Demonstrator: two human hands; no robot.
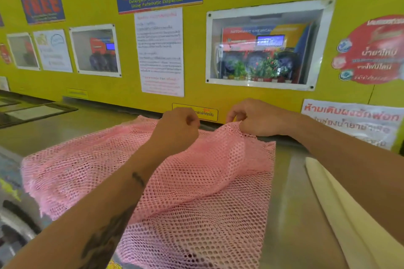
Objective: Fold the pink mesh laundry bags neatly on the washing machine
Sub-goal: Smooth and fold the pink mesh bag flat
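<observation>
At centre frame both hands — left hand (178, 125) and right hand (254, 119) — pinch the far edge of the pink mesh laundry bag (175, 181) spread on the washing machine top (290, 203) — best drawn toward the near edge evenly, corners matched.

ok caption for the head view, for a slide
Both hands, left and right, pinch the far edge of a pink mesh bag spread on a steel washer top.

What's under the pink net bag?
The pink net bag lies on the grey metal washing machine top, which shows around it. More pink net shows through the holes. Both hands pinch its far edge. Anything else beneath is covered.
</observation>
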